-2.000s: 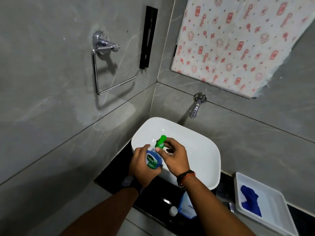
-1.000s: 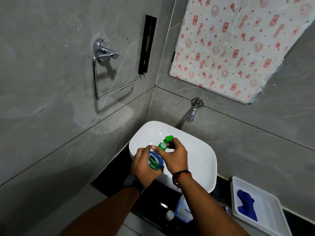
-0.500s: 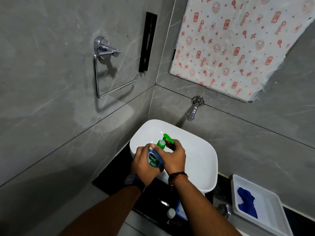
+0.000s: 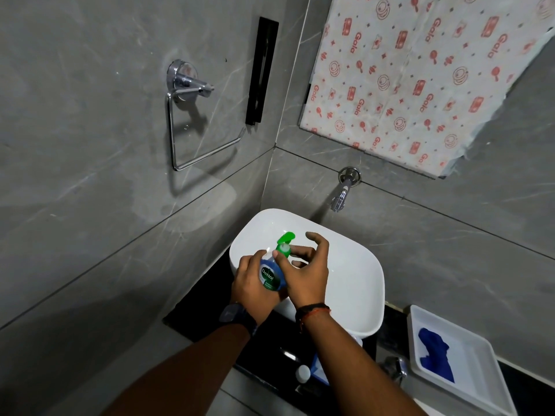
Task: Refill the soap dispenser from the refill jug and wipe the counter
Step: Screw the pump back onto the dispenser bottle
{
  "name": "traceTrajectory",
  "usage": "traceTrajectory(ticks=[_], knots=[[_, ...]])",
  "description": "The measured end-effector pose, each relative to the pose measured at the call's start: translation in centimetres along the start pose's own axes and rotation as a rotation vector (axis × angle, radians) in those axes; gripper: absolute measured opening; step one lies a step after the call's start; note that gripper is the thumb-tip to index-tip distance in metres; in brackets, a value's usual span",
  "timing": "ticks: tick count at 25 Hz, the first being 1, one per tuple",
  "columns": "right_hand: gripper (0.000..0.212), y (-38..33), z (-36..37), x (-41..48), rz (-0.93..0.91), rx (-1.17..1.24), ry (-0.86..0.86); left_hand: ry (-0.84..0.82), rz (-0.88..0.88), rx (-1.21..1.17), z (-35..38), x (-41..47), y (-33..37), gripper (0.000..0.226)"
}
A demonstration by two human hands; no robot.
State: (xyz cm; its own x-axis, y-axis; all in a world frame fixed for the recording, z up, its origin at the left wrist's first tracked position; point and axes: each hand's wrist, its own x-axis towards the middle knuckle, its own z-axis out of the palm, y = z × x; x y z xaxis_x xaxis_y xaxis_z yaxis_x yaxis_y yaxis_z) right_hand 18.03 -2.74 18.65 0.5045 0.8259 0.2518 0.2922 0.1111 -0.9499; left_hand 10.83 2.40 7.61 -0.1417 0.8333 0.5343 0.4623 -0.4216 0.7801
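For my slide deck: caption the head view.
Left hand holds the soap dispenser over the basin; right hand pinches its green pump.

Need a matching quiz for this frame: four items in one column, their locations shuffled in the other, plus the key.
Column 1
1. soap dispenser
2. blue cloth
3. tap
4. towel ring

Column 2
A. on the side wall, left of the corner
B. in the white tray
C. gripped by the left hand
D. on the wall above the basin

Pairs: 1-C, 2-B, 3-D, 4-A
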Motion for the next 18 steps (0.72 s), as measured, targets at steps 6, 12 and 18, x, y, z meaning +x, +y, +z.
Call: traceTrajectory(ticks=[6,12,18], knots=[[0.068,-0.15,0.42,-0.31,-0.009,-0.006,-0.032,0.016,-0.014,0.032,0.07,-0.1,-0.2,0.06],[0.062,-0.28,0.44,-0.56,-0.011,0.014,-0.036,-0.004,-0.029,0.041,0.01,0.02,-0.61,0.063],[0.068,-0.39,0.43,-0.43,0.007,0.035,-0.038,0.015,0.021,0.056,-0.56,0.03,0.16,0.065]])
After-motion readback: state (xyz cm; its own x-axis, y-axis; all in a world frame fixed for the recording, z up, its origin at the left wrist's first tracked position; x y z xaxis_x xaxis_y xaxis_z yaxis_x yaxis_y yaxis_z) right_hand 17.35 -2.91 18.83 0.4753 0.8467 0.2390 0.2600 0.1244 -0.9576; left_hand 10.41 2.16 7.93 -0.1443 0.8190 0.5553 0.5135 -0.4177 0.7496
